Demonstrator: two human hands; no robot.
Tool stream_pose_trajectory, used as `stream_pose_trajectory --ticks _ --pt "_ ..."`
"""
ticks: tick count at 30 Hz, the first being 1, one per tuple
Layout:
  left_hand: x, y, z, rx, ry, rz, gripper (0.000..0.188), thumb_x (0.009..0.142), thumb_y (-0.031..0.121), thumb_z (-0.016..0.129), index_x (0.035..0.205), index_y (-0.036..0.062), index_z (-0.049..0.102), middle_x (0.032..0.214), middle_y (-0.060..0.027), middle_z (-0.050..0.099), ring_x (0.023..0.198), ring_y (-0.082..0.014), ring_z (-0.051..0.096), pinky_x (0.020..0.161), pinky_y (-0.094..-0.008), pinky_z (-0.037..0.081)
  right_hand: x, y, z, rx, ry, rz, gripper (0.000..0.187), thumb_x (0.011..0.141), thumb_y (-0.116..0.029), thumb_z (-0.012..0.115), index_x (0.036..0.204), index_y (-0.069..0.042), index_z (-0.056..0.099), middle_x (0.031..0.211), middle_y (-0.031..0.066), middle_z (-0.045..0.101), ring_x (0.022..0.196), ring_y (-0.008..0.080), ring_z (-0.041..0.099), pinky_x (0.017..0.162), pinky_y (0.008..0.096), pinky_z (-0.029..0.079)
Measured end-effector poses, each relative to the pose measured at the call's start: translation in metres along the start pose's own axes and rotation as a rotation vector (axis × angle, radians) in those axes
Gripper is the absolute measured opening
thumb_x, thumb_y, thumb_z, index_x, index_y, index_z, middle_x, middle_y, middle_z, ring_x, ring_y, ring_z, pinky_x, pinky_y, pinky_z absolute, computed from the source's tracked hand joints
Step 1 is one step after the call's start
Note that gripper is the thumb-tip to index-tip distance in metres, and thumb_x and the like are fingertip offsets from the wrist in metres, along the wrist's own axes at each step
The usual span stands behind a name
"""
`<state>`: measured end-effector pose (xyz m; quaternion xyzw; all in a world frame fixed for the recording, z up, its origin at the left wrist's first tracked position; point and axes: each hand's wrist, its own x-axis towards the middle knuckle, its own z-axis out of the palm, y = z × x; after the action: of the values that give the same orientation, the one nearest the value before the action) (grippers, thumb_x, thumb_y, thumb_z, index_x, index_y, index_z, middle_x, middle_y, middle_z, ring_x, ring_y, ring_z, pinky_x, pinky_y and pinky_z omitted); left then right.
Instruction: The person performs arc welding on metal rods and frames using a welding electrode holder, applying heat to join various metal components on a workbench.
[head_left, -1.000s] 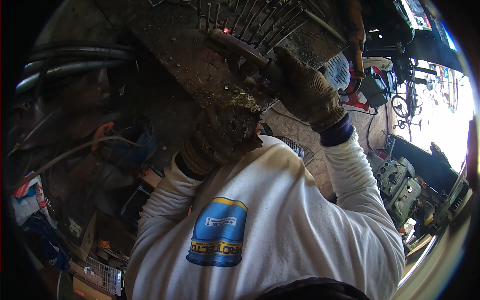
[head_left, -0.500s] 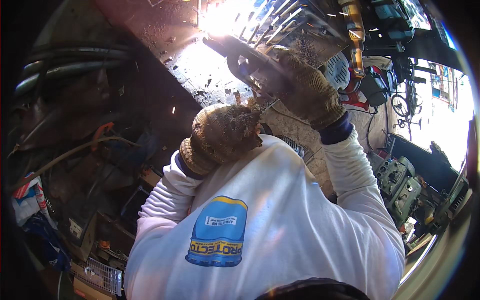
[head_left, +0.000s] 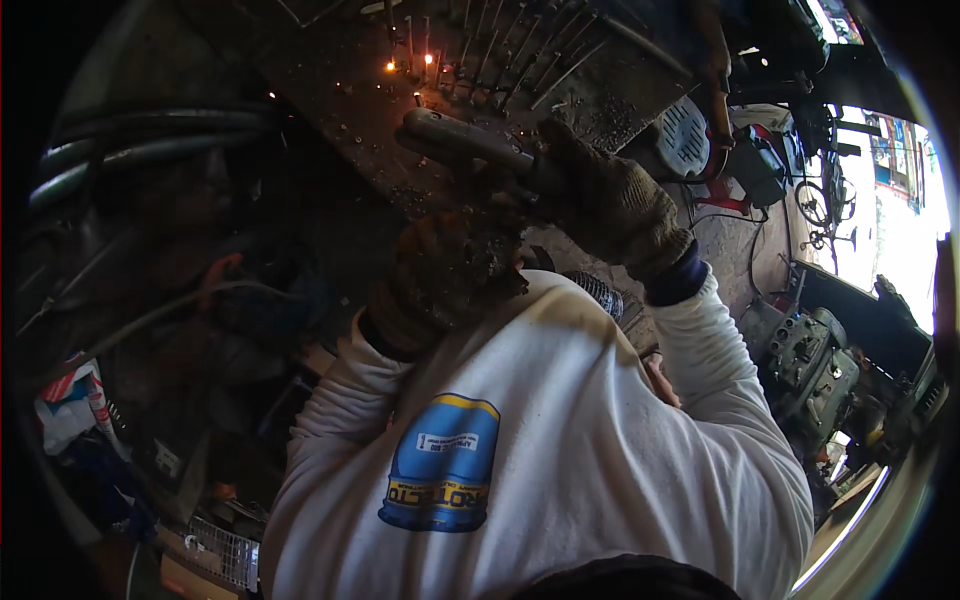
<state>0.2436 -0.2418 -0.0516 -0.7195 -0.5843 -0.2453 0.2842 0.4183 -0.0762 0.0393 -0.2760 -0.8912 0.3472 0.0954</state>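
My right hand, in a knitted work glove, is closed around the handle of a welding electrode holder. The holder's head points left over a dark metal plate, with a small glow by its tip. Two orange-hot spots glow on the plate just beyond. Several thin metal rods stand or lean in rows on the plate's far side. My left hand, gloved and in deep shadow, is curled near my chest, below the holder; whatever its fingers hold cannot be made out.
Metal pipes lie at the left, near a thin hose. Right of the plate are a perforated grey disc and a dark box-shaped machine. A grey-green engine-like machine stands farther right, by a bright opening.
The bright welding arc has gone out, leaving glowing spots, and the scene is darker. The holder's head has shifted slightly lower; both hands remain in nearly the same places.
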Motion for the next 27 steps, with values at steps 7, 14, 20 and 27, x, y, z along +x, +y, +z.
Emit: stream_pose_trajectory --ticks 7,14,20,27 --pt "-0.009 -0.003 0.005 -0.193 0.036 0.043 0.043 0.097 0.045 0.061 0.135 0.0247 0.060 0.127 -0.0160 0.060 0.111 -0.0411 0.059 0.088 -0.0613 0.052 0.003 -0.014 -0.014 -0.191 -0.021 0.195 0.058 0.096 -0.041 0.068 0.138 -0.005 0.051 0.103 0.0162 0.072 0.092 0.0327 0.072 0.079 0.0396 0.058" --pt "-0.008 0.003 0.003 -0.298 -0.046 -0.050 0.039 0.096 0.042 0.063 0.132 0.0247 0.061 0.127 -0.0156 0.060 0.113 -0.0417 0.058 0.090 -0.0619 0.052 0.011 -0.004 -0.015 -0.274 0.029 0.130 0.047 0.097 -0.035 0.065 0.130 -0.004 0.055 0.095 0.0203 0.071 0.088 0.0383 0.071 0.074 0.0434 0.058" --pt "-0.027 0.005 0.011 -0.333 -0.120 -0.074 0.038 0.097 0.039 0.062 0.132 0.0222 0.061 0.129 -0.0065 0.062 0.113 -0.0398 0.060 0.093 -0.0632 0.050 0.017 -0.004 -0.014 -0.243 0.048 0.108 0.046 0.096 -0.036 0.065 0.127 -0.003 0.055 0.093 0.0224 0.070 0.088 0.0407 0.070 0.073 0.0452 0.058" --pt "-0.020 0.004 0.005 -0.366 -0.101 -0.044 0.036 0.096 0.038 0.066 0.129 0.0252 0.061 0.126 -0.0028 0.064 0.114 -0.0321 0.062 0.097 -0.0629 0.048 0.024 -0.003 -0.013 -0.212 -0.022 0.180 0.055 0.094 -0.044 0.067 0.129 -0.003 0.055 0.095 0.0226 0.071 0.091 0.0408 0.071 0.075 0.0457 0.059"
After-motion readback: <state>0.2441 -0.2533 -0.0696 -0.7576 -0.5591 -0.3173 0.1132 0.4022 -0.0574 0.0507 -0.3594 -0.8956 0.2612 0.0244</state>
